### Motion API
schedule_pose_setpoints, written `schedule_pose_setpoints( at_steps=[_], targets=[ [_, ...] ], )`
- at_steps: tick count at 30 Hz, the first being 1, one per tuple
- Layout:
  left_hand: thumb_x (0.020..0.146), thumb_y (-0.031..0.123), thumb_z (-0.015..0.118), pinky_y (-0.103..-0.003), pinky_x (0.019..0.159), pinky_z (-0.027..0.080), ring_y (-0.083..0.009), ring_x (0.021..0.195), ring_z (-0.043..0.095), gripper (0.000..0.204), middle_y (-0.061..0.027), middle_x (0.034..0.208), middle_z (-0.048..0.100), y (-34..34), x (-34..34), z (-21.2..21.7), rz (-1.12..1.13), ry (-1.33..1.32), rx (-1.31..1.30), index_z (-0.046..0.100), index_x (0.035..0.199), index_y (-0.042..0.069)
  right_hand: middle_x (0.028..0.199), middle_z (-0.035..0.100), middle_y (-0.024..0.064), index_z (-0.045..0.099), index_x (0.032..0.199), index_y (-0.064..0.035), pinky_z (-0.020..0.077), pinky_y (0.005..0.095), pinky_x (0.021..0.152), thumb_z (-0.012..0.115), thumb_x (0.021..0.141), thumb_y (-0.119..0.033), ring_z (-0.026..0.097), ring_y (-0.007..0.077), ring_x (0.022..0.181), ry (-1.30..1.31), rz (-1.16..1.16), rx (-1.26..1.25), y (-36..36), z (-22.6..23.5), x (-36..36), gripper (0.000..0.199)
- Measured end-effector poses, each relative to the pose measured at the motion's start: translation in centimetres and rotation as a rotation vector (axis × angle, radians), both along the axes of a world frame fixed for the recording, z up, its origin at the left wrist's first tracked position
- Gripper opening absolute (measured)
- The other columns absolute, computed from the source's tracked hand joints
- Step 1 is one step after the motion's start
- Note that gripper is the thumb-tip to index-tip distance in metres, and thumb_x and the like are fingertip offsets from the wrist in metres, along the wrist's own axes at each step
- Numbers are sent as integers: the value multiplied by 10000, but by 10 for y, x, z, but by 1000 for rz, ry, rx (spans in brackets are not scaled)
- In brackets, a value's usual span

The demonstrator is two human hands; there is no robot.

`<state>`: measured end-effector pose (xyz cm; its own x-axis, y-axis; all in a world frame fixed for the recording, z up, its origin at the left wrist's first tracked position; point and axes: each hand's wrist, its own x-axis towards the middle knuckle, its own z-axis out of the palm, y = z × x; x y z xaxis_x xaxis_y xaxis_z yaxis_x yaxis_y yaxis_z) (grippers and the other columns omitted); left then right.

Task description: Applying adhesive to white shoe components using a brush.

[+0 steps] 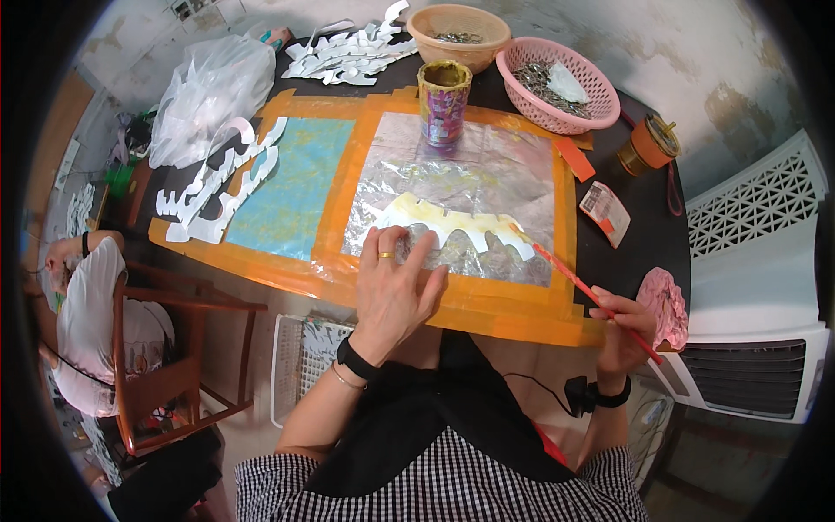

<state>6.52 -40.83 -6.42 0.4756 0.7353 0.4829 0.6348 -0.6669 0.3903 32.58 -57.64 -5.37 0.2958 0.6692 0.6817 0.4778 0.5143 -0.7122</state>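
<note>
1. The dark table (644, 230) spans the upper half of the view, bearing a sheet (513, 161) edged with orange tape.
2. The left forearm rises from the lower edge and slants inward. Its hand, the left hand (391, 300), lies back upward over the sheet's near border, knuckles bent and fingers spread. The fingers are apart rather than clamped, with the tips at the strip's left end and the thumb set out to the right.
3. The right forearm stands steeply at the lower right. The right hand (619, 329) is beyond the table's near edge, its thumb and fingers closed together on the brush.
4. The scalloped white strip (452, 221), coated yellow along much of its upper part, curves across the near half of the sheet.
5. The brush (570, 277), red-handled, slants up and leftward from the right hand, its tip at the strip's right end.
6. A purple can (444, 113) stands upright behind the strip, its rim smeared yellow.
7. A black watch (358, 358) circles the left wrist.
</note>
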Motion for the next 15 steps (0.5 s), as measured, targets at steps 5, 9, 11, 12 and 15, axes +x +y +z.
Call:
schedule_pose_setpoints(
  at_steps=[5, 9, 11, 12, 15],
  targets=[
    [788, 248, 733, -485, 989, 406, -388, 1074, 484, 400, -172, 1125, 519, -1, -2, 0, 1, -7, -2, 650, 1151, 100, 1023, 626, 243, 459, 996, -27, 588, 377, 787, 559, 937, 5, 677, 368, 946, -5, -1, -37, -6, 4, 2, 121],
    [787, 249, 733, -484, 993, 408, -386, 1076, 486, 399, -170, 1129, 524, -1, -2, 0, -10, -16, -15, 647, 1149, 106, 1034, 623, 244, 459, 1000, -26, 592, 337, 741, 554, 947, -18, 671, 360, 962, 31, 9, -49, -7, 9, 6, 109],
    [787, 250, 733, -482, 990, 410, -385, 1074, 489, 398, -169, 1128, 526, 0, -1, 0, -11, -22, -12, 646, 1148, 106, 1036, 618, 243, 458, 998, -25, 595, 317, 714, 548, 950, -20, 667, 358, 972, 105, 7, -54, -6, 8, 12, 102],
    [787, 252, 732, -481, 988, 413, -384, 1071, 492, 397, -167, 1127, 529, 0, 0, 0, -12, -24, -10, 645, 1147, 107, 1036, 618, 243, 458, 998, -25, 595, 317, 714, 548, 950, -20, 667, 358, 972, 101, 10, -54, -5, 9, 15, 102],
    [788, 241, 725, -481, 984, 417, -385, 1068, 498, 389, -161, 1113, 533, 1, -3, 1, -3, -33, -38, 641, 1141, 99, 1027, 614, 230, 460, 1004, -19, 595, 314, 694, 529, 948, -4, 670, 353, 964, 146, -3, -75, 4, 11, 22, 90]
  ],
)
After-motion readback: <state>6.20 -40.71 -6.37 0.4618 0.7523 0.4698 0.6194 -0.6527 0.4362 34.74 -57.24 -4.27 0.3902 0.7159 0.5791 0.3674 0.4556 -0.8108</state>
